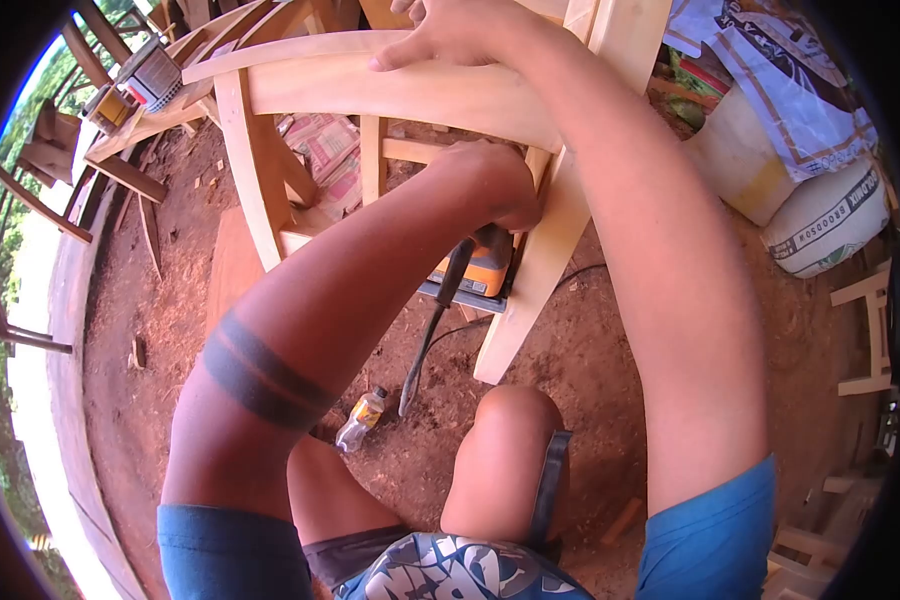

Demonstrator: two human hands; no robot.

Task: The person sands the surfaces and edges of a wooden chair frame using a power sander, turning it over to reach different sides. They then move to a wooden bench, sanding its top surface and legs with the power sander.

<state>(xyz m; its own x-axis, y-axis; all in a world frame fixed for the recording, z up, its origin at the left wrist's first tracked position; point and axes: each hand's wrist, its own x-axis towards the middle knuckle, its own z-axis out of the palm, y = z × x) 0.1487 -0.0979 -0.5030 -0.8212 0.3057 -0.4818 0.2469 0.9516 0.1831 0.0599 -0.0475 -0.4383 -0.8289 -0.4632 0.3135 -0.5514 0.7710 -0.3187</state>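
Note:
An unpainted wooden chair frame is tilted in front of me. My left hand, on the tattooed arm, is closed around the top of an orange electric sander. The sander's flat pad is against the inner side of a long wooden leg, and its dark cord hangs down. My right hand crosses over the top and grips the wide curved rail of the frame, thumb on the near face. Its other fingers are partly cut off by the upper edge of view.
A plastic bottle lies on the dirt floor by my knees. Cans stand on timber at the upper left. Filled sacks are piled at the right, near another wooden frame.

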